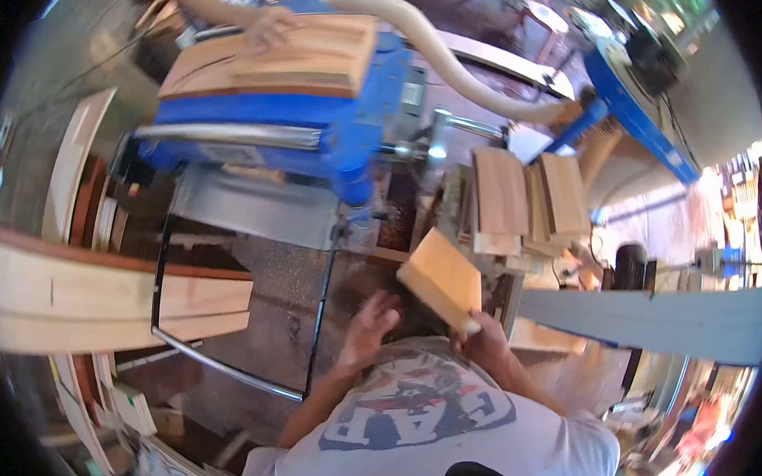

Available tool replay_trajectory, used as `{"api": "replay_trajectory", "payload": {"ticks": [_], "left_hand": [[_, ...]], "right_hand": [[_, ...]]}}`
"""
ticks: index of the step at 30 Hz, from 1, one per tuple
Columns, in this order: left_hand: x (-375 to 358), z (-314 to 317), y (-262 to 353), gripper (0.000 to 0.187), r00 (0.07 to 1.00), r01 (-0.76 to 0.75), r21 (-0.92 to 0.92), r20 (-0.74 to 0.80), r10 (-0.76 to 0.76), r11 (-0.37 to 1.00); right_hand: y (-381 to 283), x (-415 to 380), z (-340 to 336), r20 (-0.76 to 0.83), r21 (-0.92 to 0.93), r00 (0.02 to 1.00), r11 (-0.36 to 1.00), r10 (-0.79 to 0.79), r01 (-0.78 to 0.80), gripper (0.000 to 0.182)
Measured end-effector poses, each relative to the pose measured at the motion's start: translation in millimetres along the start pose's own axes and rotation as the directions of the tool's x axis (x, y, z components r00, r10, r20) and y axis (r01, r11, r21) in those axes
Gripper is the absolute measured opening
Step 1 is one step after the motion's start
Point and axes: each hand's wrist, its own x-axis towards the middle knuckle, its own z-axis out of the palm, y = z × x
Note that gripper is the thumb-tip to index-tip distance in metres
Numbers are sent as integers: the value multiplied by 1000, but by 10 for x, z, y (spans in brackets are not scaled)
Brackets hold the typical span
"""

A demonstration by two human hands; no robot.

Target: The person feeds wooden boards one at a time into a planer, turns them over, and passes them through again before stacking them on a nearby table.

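Observation:
My right hand (485, 339) grips the lower corner of a short, thick wooden board (440, 276), which tilts up in front of my shirt. Apart from the board, my left hand (371, 323) is raised with its fingers loosely spread and nothing in it. Ahead of me stands a blue thickness planer (248, 116) with a metal roller (223, 136) along its near side. Boards (305, 58) lie on top of it, and another person's hand (270, 28) rests on them.
Stacked boards (500, 190) sit right of the planer. A metal frame (225, 364) juts toward me at the left, beside long planks (111, 296). A grey beam (657, 319) crosses on the right. A thick pale hose (441, 57) runs behind to a blue-framed machine (648, 116).

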Motion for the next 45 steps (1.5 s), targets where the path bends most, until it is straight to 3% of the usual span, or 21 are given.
{"api": "replay_trajectory", "payload": {"ticks": [2,3,6,7,9,10,11,12,13,15,17,21,23,26,29,31,32,34,37,40,45], "left_hand": [[-115,-71,154,58,993,67,186,86,-84,980],[-240,-176,166,58,985,164,270,10,-173,949],[-563,-534,-107,53,970,207,187,-168,-177,960],[-678,-506,-31,44,969,74,148,-245,-36,986],[-662,-573,-3,42,905,-197,-163,-410,116,967],[-607,-746,-65,43,860,-282,-134,-474,189,950],[-550,-919,-126,44,805,-363,-94,-532,261,927],[-494,-1092,-187,46,742,-435,-45,-585,329,900],[-439,-1157,98,48,776,-493,-437,-612,153,752],[-338,-1492,295,48,673,-570,-361,-721,167,738],[-187,-1958,280,48,655,-565,-357,-742,141,744],[398,-2761,421,49,632,-599,-221,-721,285,770],[764,-2854,635,52,574,-588,-267,-803,161,764],[1479,-2965,604,59,202,-486,255,-898,392,836],[1827,-2699,827,68,25,-308,464,-869,495,830],[1938,-2711,888,75,2,-142,444,-894,449,885],[1982,-2736,924,78,-21,-55,430,-903,430,901],[1924,-2641,1014,82,53,-54,418,-906,421,907],[1935,-2580,1104,86,103,-90,416,-900,423,905],[2078,-2606,1098,87,80,-68,392,-914,397,917],[2254,-2640,1088,86,59,-13,419,-906,419,908]], "right_hand": [[13,-179,378,-20,-64,986,984,165,-165,47],[78,-151,399,-41,-187,980,962,193,-197,49],[216,-27,650,-13,-524,968,822,252,-221,51],[268,75,821,14,-626,961,752,277,-207,52],[492,390,1213,139,-829,960,559,243,-22,44],[634,563,1467,138,-878,956,479,259,-3,39],[820,698,1690,135,-918,952,396,274,16,35],[1054,890,1744,173,-903,943,429,285,36,37],[1256,1147,1760,214,-887,932,458,293,60,41],[1575,1566,1893,230,-882,922,468,311,62,45],[1639,1584,1938,228,-908,921,411,316,84,50],[1449,1523,1800,216,-949,939,282,267,138,57],[1283,1511,1495,195,-950,962,280,193,137,57],[1060,1507,859,187,-956,982,232,0,182,52],[766,1476,289,204,-978,952,-2,-229,209,47],[574,1254,187,253,-962,894,-192,-370,193,42],[479,1223,66,166,-986,897,-88,-410,143,41],[383,1142,-125,-28,-990,894,137,-448,38,40],[187,1018,-74,-120,-992,909,92,-399,-91,39],[30,1164,-246,69,-978,904,-206,-421,-22,38],[-249,1472,-233,188,-982,839,-129,-511,141,34]]}}
